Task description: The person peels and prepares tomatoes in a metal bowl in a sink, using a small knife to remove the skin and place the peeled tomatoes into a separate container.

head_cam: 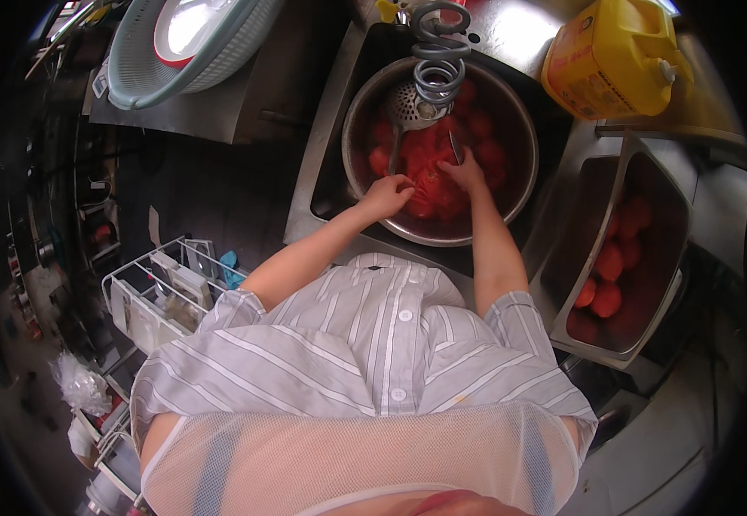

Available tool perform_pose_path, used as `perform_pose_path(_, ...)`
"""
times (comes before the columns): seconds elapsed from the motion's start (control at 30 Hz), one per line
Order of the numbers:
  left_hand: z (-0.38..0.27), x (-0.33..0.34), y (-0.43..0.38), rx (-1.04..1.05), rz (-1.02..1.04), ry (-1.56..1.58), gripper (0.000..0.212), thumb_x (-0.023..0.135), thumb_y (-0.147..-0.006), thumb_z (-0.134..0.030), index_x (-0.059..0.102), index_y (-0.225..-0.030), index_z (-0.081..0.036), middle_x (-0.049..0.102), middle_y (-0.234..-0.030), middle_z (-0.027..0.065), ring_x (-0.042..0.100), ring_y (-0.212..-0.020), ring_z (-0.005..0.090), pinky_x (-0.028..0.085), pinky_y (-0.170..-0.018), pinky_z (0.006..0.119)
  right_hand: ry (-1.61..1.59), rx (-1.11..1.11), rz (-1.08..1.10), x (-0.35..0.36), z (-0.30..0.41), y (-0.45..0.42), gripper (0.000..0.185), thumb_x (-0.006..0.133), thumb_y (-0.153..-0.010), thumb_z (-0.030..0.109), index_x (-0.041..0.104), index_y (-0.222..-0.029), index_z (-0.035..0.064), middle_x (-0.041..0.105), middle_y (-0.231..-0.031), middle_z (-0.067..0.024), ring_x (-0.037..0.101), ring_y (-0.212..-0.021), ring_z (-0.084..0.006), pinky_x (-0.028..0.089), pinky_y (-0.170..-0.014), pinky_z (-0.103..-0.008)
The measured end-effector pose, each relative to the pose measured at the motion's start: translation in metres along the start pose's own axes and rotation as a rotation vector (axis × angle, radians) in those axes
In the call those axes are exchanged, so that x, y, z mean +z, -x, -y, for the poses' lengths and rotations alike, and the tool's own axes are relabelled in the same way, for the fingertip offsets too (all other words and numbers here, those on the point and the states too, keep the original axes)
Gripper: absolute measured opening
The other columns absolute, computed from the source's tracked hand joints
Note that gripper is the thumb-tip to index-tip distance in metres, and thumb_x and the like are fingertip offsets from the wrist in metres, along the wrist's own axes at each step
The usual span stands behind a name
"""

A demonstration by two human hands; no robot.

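A large round metal pot (529,148) holds red tomatoes (493,155) in front of me, some with loose or wrinkled skin. My right hand (466,171) is over the pot and holds a small knife (456,147), blade pointing away from me. My left hand (389,196) is at the pot's near left rim, its fingers curled close to the tomatoes; whether they pinch anything is unclear. A perforated metal skimmer (406,109) rests in the pot, its handle running down towards my left hand. A grey coiled spring hose (439,51) hangs above and partly hides the skimmer.
At right, a deep rectangular metal container (660,290) holds several red tomatoes (609,261). A yellow plastic jug (612,61) stands at the back right. A light blue plastic basket (132,71) with a bowl is at upper left. A white wire rack (148,261) is at left.
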State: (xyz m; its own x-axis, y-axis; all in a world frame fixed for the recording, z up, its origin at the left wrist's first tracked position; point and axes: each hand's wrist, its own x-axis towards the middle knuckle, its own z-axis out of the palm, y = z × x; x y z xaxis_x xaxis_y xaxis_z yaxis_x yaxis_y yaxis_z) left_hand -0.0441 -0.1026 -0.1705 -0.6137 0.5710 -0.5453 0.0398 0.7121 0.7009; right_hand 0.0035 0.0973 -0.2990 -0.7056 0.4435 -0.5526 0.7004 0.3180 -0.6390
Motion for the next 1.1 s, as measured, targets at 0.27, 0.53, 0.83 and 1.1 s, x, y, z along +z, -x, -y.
perform_pose_path(0.27,0.004,-0.001,-0.003,-0.032,-0.007,0.026,0.027,0.053,-0.078,-0.023,0.059,-0.094,-0.003,0.061,-0.085,0.0126,0.058,-0.081,0.0223,0.043,-0.072,0.03,-0.191,0.117,0.059,0.001,0.01,0.003,0.082,0.073,-0.054,0.041,0.034,-0.119,0.0114,0.056,-0.09,-0.0134,0.055,-0.06,-0.018,0.044,-0.048,-0.0308)
perform_pose_path(0.53,0.001,-0.004,-0.004,-0.162,0.062,0.216,0.027,0.052,-0.08,-0.023,0.058,-0.095,-0.002,0.061,-0.084,0.0078,0.057,-0.079,0.0155,0.043,-0.07,0.027,-0.714,0.341,0.224,-0.018,0.024,0.033,0.059,0.066,-0.065,0.043,0.042,-0.11,0.0156,0.05,-0.079,0.001,0.038,-0.047,-0.0087,0.029,-0.041,-0.0185)
perform_pose_path(0.83,-0.062,-0.011,-0.008,-0.353,0.318,1.28,0.046,0.053,-0.08,-0.042,0.04,-0.113,-0.013,0.048,-0.107,0.0054,0.049,-0.095,0.0212,0.046,-0.076,0.042,-0.742,-0.09,0.078,-0.052,0.065,0.102,0.042,0.052,-0.079,0.042,0.053,-0.106,0.01,0.059,-0.084,-0.0053,0.055,-0.063,-0.019,0.042,-0.051,-0.0283)
perform_pose_path(1.1,-0.084,-0.01,0.005,-0.177,0.342,1.356,0.045,0.049,-0.08,-0.046,0.043,-0.113,-0.016,0.045,-0.115,0.0047,0.042,-0.109,0.0212,0.037,-0.086,0.05,-0.161,-0.37,-0.468,-0.059,0.119,0.147,0.038,0.051,-0.08,0.038,0.058,-0.096,0.005,0.059,-0.077,-0.0189,0.057,-0.074,-0.0351,0.046,-0.062,-0.0395)
